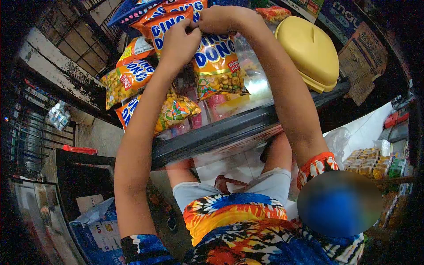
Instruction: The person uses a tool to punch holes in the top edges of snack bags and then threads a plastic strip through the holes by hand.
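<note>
My left hand [182, 40] is closed in a pinch at the upper edge of the orange snack packs, thumb and finger together. Right beside it my right hand [223, 20] bends inward with its fingers curled, and the two hands almost touch. Below them an orange Ding Dong mixed nuts pack [216, 64] hangs upright, its top edge hidden by my hands. They seem closed on this pack's top; the exact grip is covered. Another orange pack [170, 26] shows behind my left hand. More nut packs [130, 77] lie to the left of my left forearm.
A yellow lidded container [307, 53] stands right of my right forearm. A dark rail [216, 134] runs along the near edge of the counter. At the top left is a blue plastic basket [128, 15]. Packed goods [369, 161] lie at the right, and a blue box [99, 229] at lower left.
</note>
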`<state>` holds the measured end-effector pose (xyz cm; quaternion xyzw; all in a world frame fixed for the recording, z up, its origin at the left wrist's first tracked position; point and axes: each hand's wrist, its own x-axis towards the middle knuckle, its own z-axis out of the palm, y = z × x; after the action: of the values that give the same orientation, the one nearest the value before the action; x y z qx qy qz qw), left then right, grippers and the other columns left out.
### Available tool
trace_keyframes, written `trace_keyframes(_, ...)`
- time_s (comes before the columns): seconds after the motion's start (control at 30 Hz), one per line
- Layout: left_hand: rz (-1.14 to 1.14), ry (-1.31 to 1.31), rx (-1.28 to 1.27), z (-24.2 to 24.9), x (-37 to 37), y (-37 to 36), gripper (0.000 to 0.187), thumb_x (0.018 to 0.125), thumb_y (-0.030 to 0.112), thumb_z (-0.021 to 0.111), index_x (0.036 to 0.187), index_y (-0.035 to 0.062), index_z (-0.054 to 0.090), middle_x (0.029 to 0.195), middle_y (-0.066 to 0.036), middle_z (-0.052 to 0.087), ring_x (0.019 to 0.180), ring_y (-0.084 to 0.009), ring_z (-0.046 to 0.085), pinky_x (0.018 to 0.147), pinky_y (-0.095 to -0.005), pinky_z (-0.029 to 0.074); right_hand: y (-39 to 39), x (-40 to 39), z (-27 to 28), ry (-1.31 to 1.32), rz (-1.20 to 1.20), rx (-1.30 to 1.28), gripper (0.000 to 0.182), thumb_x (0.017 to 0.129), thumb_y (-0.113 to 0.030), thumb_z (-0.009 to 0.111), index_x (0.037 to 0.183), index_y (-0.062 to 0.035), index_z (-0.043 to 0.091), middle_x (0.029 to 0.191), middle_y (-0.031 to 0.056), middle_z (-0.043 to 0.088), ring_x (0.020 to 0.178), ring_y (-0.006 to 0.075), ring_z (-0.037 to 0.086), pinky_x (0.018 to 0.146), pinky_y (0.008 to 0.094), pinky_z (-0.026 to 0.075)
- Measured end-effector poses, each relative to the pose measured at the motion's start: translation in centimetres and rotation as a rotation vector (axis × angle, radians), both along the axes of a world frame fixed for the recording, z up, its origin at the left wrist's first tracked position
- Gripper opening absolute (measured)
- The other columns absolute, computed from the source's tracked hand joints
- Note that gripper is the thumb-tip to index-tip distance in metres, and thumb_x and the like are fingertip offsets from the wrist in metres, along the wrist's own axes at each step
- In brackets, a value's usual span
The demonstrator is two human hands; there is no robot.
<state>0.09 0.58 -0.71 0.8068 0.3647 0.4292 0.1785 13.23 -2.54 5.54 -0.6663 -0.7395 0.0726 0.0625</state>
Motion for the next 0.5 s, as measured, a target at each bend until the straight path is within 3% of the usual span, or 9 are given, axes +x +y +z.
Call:
trace_keyframes(0.2,0.037,0.018,0.010,0.2,0.1,-0.4,0.027,0.074,0.021,0.053,0.085,-0.0013,0.061,0.076,-0.019,0.062,0.073,-0.0304,0.061,0.069,-0.0362,0.046,3.2,1.6,-1.8,-0.093,0.173,0.078,0.040,0.085,-0.032,0.040,0.097,-0.0004,0.061,0.088,0.0230,0.063,0.076,0.0324,0.064,0.063,0.0398,0.052)
trace_keyframes(0.3,-0.006,-0.014,-0.028,-0.1,0.0,0.3,0.025,0.075,0.021,0.053,0.084,-0.0015,0.061,0.074,-0.017,0.063,0.072,-0.0271,0.062,0.067,-0.0345,0.047,2.6,2.0,-1.4,-0.123,0.258,0.190,0.047,0.087,-0.040,0.038,0.087,0.0006,0.062,0.078,0.0186,0.064,0.066,0.0285,0.064,0.052,0.0360,0.050)
trace_keyframes(0.37,-0.168,-0.258,-0.384,-0.2,0.1,0.9,0.023,0.075,0.017,0.054,0.084,-0.0023,0.063,0.075,-0.013,0.064,0.071,-0.0211,0.062,0.066,-0.0312,0.047,-1.1,1.0,1.7,0.125,0.186,0.202,0.040,0.084,-0.033,0.047,0.085,0.0040,0.062,0.086,0.0253,0.061,0.081,0.0372,0.060,0.070,0.0429,0.047)
trace_keyframes(0.4,-0.170,-0.259,-0.380,0.0,-0.1,0.9,0.023,0.075,0.017,0.054,0.084,-0.0023,0.063,0.075,-0.013,0.064,0.071,-0.0211,0.062,0.066,-0.0312,0.047,-0.6,1.1,1.7,0.123,0.186,0.207,0.040,0.084,-0.033,0.047,0.085,0.0040,0.062,0.086,0.0253,0.061,0.081,0.0372,0.060,0.070,0.0429,0.047)
trace_keyframes(0.5,-0.211,-0.427,-0.442,1.3,-0.4,-0.2,0.021,0.075,0.011,0.060,0.089,-0.0053,0.062,0.081,-0.009,0.063,0.071,-0.0130,0.059,0.068,-0.0242,0.045,1.2,1.5,1.4,0.358,-0.028,0.549,0.049,0.085,-0.041,0.045,0.079,0.0053,0.061,0.077,0.0272,0.060,0.076,0.0388,0.060,0.068,0.0429,0.046)
